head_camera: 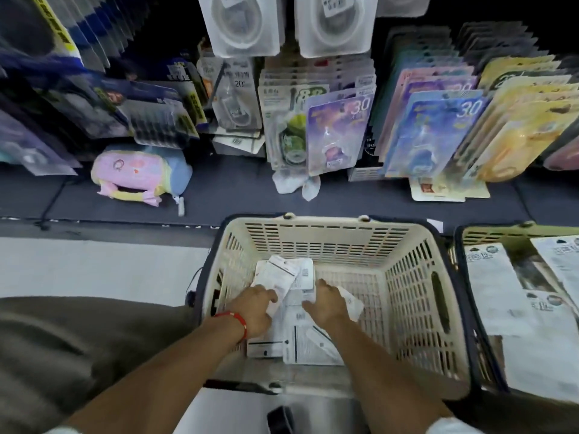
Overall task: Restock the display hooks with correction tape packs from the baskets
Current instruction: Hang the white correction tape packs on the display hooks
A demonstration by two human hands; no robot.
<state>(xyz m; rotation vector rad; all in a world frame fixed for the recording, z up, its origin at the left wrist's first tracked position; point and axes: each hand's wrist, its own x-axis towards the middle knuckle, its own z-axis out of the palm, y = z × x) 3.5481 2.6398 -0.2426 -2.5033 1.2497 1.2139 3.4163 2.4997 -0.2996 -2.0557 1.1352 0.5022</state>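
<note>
Both hands work inside the cream slotted plastic basket (416, 277) at lower centre of the frame. The left hand (253, 311), a red cord bracelet (236, 321) on its wrist, pinches a white-backed correction tape pack (279, 278) between thumb and fingers, tilting it up off the pile. The right hand (327, 300) lies palm down on the loose packs (308, 336) with fingers curled over a crumpled white piece; whether it actually grips anything cannot be told. This placement appears intended to steady the pile while one pack is separated for hanging.

Container contents:
- Cream basket: a small heap of white packs, backs upward, gathered against its left side; the right half of the floor is bare.
- Second olive-rimmed basket (488, 231), at the right edge: large flat white card-backed packs (488, 277) stacked to near the rim.

Display hooks in the upper half of the frame carry rows of purple, blue and yellow carded packs (438, 133). A pastel plush pouch (138, 173) lies on the dark shelf base at left.
</note>
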